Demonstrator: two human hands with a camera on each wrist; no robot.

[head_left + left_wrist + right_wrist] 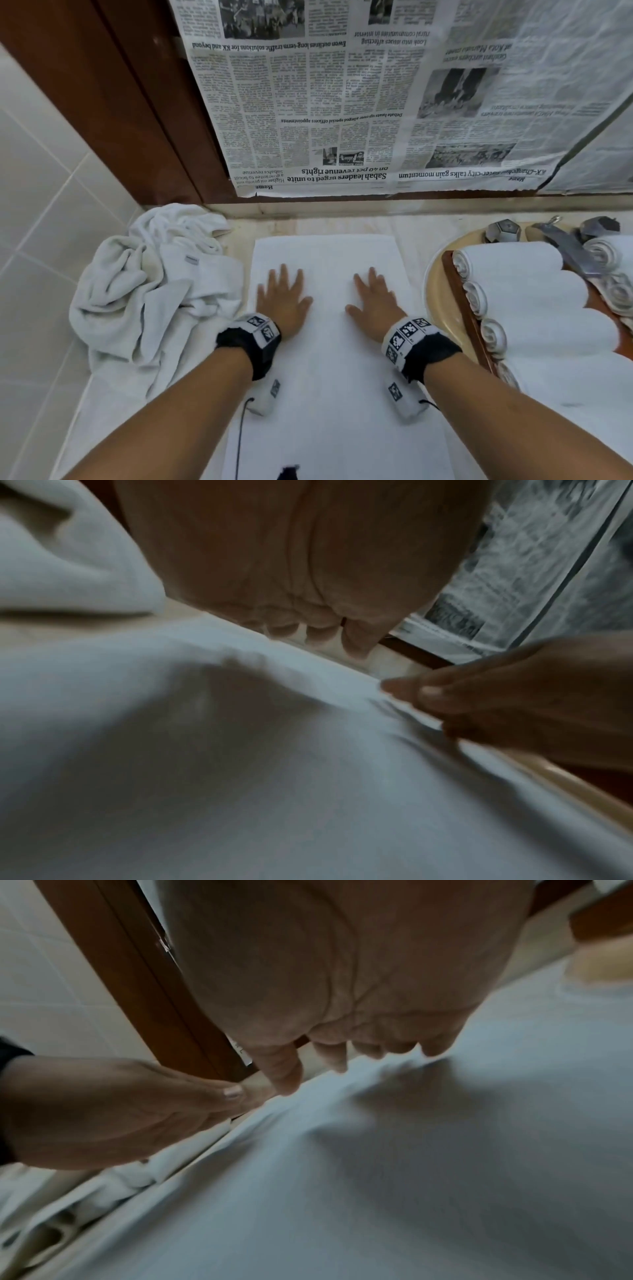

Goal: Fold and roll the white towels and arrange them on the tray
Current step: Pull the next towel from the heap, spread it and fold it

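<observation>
Loose pile (150, 291): a crumpled heap of white towels at the left end of the counter (239, 228), not folded yet, so there's plenty left to do.
Left hand (282, 301): grip fully open, fingers spread flat, pressing down on the towel, holding nothing.
Flat towel (329, 377): folded into a long strip in the middle of the counter, lying smooth. Looks to me like it's ready for rolling.
Right hand (373, 301): same deal, palm down, open, just pressing.
Tray (459, 301): wooden, sitting across the sink on the right.
Rolled towels (534, 308): several done rolls already lined up on the tray, so I'd guess somewhere past halfway.
</observation>
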